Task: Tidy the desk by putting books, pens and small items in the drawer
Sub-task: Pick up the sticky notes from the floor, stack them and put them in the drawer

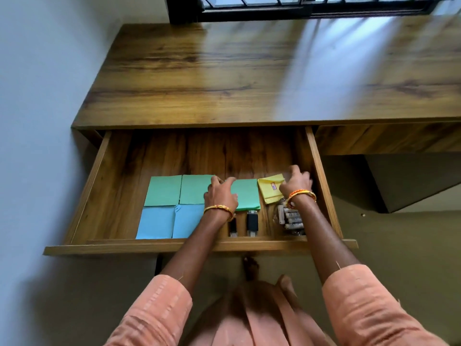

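The wooden drawer is pulled out below the desk top. Inside lie two green paper pads, two blue pads, another green pad and a yellow pad. My left hand rests with spread fingers on the edge of the middle green pad. At the yellow pad's right corner my right hand touches it with bent fingers; whether it grips the pad is unclear. Two black USB sticks and a clear bag of batteries lie near the drawer front.
The drawer's front panel juts toward me at waist height. A wall runs along the left. A dark window frame stands behind the desk. A second drawer front is closed on the right. My feet are on the floor below.
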